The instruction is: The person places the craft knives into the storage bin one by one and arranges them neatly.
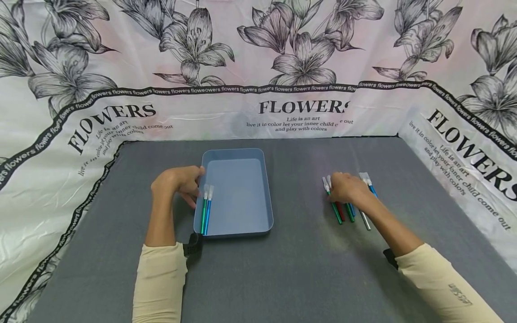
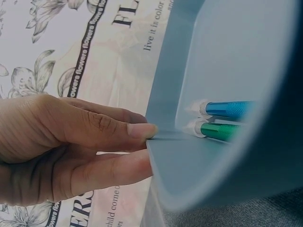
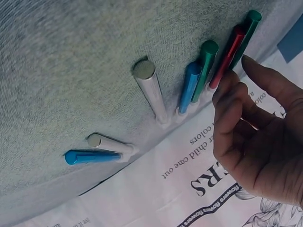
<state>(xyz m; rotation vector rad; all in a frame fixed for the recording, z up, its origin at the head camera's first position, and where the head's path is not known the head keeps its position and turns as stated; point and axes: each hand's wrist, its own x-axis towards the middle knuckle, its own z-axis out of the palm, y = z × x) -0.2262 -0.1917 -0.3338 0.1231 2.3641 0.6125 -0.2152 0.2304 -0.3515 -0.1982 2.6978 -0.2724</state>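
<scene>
My left hand (image 1: 179, 184) pinches the left rim of a blue-grey tray (image 1: 232, 154), thumb over the rim and fingers outside. Inside, along that wall, lie a green craft knife (image 2: 220, 131) and a blue craft knife (image 2: 232, 109), both with clear caps. My right hand (image 1: 347, 188) is low over a row of similar capped knives on the table. Its thumb and index finger pinch the leftmost green craft knife (image 3: 248, 35), close against a red craft knife (image 3: 227, 59). The hand covers parts of several knives in the head view.
Beside the right hand lie another green knife (image 3: 205, 66), a blue knife (image 3: 190, 85) and a silver knife (image 3: 150, 90). Farther over are a second silver knife (image 3: 106, 143) and a blue knife (image 3: 90, 157). Flower-printed sheeting (image 1: 210, 112) borders the grey tabletop (image 1: 299, 269).
</scene>
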